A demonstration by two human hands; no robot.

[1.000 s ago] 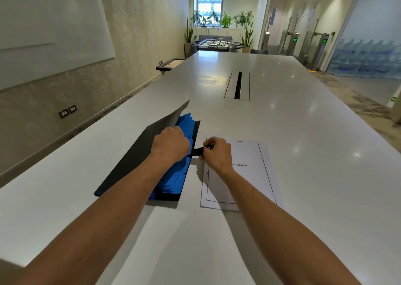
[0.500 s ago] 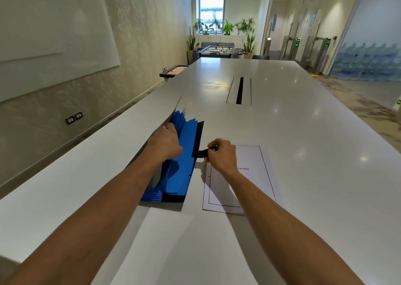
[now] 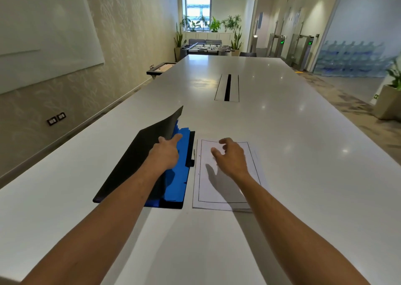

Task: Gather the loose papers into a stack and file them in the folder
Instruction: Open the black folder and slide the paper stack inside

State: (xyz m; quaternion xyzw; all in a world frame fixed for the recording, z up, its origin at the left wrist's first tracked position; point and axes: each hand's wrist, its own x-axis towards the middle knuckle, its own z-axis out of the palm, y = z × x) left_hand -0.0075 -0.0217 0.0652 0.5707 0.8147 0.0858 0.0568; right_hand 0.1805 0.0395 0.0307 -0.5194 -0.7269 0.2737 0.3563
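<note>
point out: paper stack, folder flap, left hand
paper stack [image 3: 225, 194], head view, bare lower sheet.
folder flap [image 3: 132, 167], head view, middle of the raised black cover.
left hand [image 3: 166, 154], head view, back of hand.

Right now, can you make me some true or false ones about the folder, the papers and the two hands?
1. The folder is open, with its black cover lifted. True.
2. The papers are already tucked inside the folder. False: they lie on the table, just right of the folder.
3. The right hand is holding the papers up in the air. False: it hovers open above them and casts a shadow on the top sheet.
4. The left hand is at the folder, against its lifted cover. True.
5. The dividers inside the folder are red. False: they are blue.
</note>
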